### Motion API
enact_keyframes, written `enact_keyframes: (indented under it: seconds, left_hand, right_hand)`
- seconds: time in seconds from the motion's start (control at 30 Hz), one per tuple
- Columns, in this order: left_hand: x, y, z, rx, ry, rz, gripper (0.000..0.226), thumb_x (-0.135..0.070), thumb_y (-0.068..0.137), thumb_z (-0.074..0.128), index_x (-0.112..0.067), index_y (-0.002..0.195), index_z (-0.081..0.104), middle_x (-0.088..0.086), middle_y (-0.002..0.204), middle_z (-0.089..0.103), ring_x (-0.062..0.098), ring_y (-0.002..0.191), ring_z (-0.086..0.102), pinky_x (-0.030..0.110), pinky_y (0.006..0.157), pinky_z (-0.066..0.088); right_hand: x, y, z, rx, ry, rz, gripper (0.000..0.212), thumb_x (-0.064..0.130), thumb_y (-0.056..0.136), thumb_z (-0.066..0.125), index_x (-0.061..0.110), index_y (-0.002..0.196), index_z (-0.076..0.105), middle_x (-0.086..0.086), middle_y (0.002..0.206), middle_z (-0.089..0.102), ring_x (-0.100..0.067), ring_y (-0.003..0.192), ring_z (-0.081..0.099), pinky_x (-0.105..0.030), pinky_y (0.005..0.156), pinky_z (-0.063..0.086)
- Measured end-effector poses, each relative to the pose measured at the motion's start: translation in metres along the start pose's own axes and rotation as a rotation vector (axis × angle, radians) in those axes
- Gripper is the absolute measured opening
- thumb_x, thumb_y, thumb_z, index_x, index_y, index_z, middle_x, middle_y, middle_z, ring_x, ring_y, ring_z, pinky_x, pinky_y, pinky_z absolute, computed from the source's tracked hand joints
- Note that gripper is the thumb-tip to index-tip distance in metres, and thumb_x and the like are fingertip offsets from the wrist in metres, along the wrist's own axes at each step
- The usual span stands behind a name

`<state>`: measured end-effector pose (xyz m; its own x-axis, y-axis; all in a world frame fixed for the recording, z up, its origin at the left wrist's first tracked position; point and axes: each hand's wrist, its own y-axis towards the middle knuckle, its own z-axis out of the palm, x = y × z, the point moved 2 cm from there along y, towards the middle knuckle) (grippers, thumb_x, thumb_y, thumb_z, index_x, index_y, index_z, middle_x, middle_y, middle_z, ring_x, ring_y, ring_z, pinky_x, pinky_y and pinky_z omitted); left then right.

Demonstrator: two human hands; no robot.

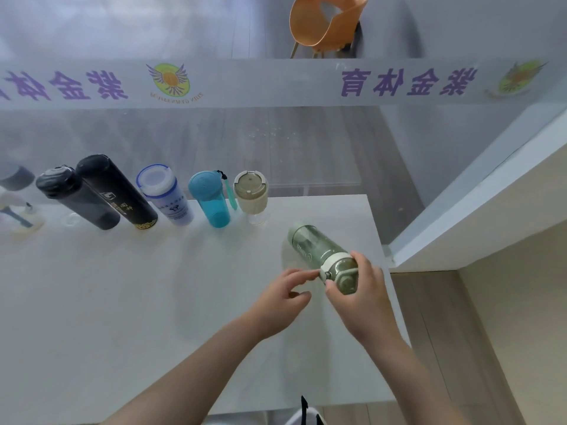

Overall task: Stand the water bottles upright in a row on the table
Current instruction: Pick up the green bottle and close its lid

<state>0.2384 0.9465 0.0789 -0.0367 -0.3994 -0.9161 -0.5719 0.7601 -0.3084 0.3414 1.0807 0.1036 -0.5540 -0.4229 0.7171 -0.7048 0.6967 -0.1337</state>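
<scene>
A green water bottle [316, 248] with a white collar and green lid sits tilted near the right end of the white table [122, 302]. My right hand [362, 299] grips its lid. Beside the lid hinge is my left hand [283, 299], fingers loosely curled and holding nothing, its forefinger reaching toward the hinge. Along the far edge stands a row of upright bottles: two black flasks [76, 199] [118, 193], a white bottle with a blue rim [165, 194], a teal bottle [210, 199] and a beige cup [251, 196].
A glass partition with purple lettering rises just behind the row. More blurred items [18, 204] stand at the far left. The table's right edge is close to the green bottle, with wood floor beyond. An orange chair [325, 23] is behind the glass.
</scene>
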Motion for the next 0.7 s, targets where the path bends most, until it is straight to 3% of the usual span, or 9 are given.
enact_keyframes:
  seconds: [0.1, 0.23, 0.33, 0.4, 0.53, 0.6, 0.7]
  left_hand:
    - [-0.005, 0.001, -0.006, -0.036, 0.116, 0.135, 0.048, -0.009, 0.091, 0.056, -0.033, 0.132, 0.055, -0.014, 0.139, 0.043, 0.0, 0.13, 0.04, 0.023, 0.11, 0.034]
    - [-0.013, 0.001, -0.013, -0.083, 0.158, 0.226, 0.043, -0.007, 0.089, 0.059, -0.032, 0.125, 0.06, -0.017, 0.147, 0.034, -0.006, 0.136, 0.028, 0.005, 0.109, 0.021]
    - [-0.016, 0.003, -0.015, -0.115, 0.142, 0.274, 0.029, -0.006, 0.086, 0.06, -0.023, 0.11, 0.059, -0.01, 0.139, 0.043, 0.0, 0.131, 0.038, 0.017, 0.111, 0.03]
    - [-0.011, 0.011, -0.016, -0.164, 0.118, 0.205, 0.029, -0.009, 0.085, 0.063, -0.022, 0.108, 0.051, -0.008, 0.136, 0.042, 0.004, 0.128, 0.041, 0.027, 0.111, 0.035]
    - [-0.006, 0.026, -0.019, -0.102, 0.052, 0.054, 0.062, -0.019, 0.085, 0.069, -0.032, 0.134, 0.032, -0.012, 0.138, 0.039, 0.007, 0.132, 0.038, 0.023, 0.107, 0.036]
    - [-0.008, 0.031, -0.019, -0.068, 0.05, 0.058, 0.074, -0.02, 0.085, 0.069, -0.034, 0.143, 0.025, -0.013, 0.136, 0.044, 0.002, 0.127, 0.042, 0.021, 0.107, 0.036]
    - [-0.009, 0.037, -0.021, -0.123, 0.08, 0.073, 0.072, -0.021, 0.086, 0.069, -0.034, 0.143, 0.027, -0.013, 0.135, 0.048, 0.001, 0.121, 0.047, 0.022, 0.106, 0.038]
  right_hand:
    - [0.017, 0.008, -0.013, -0.05, 0.015, -0.093, 0.063, 0.037, 0.079, 0.067, 0.025, 0.133, 0.036, 0.005, 0.119, 0.042, -0.014, 0.106, 0.047, -0.026, 0.084, 0.041]
    - [0.037, 0.021, -0.027, -0.095, 0.044, -0.213, 0.058, 0.031, 0.078, 0.072, 0.022, 0.126, 0.043, 0.006, 0.116, 0.045, -0.007, 0.1, 0.047, -0.021, 0.081, 0.039]
    - [0.048, 0.031, -0.029, -0.031, -0.018, -0.302, 0.055, 0.029, 0.076, 0.071, 0.024, 0.125, 0.046, 0.009, 0.116, 0.049, -0.007, 0.103, 0.048, -0.019, 0.084, 0.036]
    - [0.053, 0.036, -0.029, 0.034, -0.037, -0.346, 0.055, 0.028, 0.076, 0.07, 0.026, 0.127, 0.047, 0.011, 0.121, 0.05, -0.006, 0.108, 0.048, -0.019, 0.088, 0.037]
    - [0.057, 0.041, -0.025, 0.163, -0.022, -0.437, 0.056, 0.025, 0.077, 0.066, 0.028, 0.128, 0.043, 0.012, 0.126, 0.05, -0.007, 0.115, 0.048, -0.03, 0.098, 0.045]
    - [0.057, 0.042, -0.021, 0.197, -0.012, -0.454, 0.056, 0.024, 0.08, 0.066, 0.031, 0.13, 0.041, 0.011, 0.138, 0.044, -0.006, 0.128, 0.041, -0.028, 0.105, 0.039]
    - [0.057, 0.044, -0.016, 0.219, 0.008, -0.465, 0.059, 0.025, 0.084, 0.065, 0.042, 0.134, 0.039, 0.01, 0.153, 0.025, -0.003, 0.141, 0.02, -0.023, 0.108, 0.027]
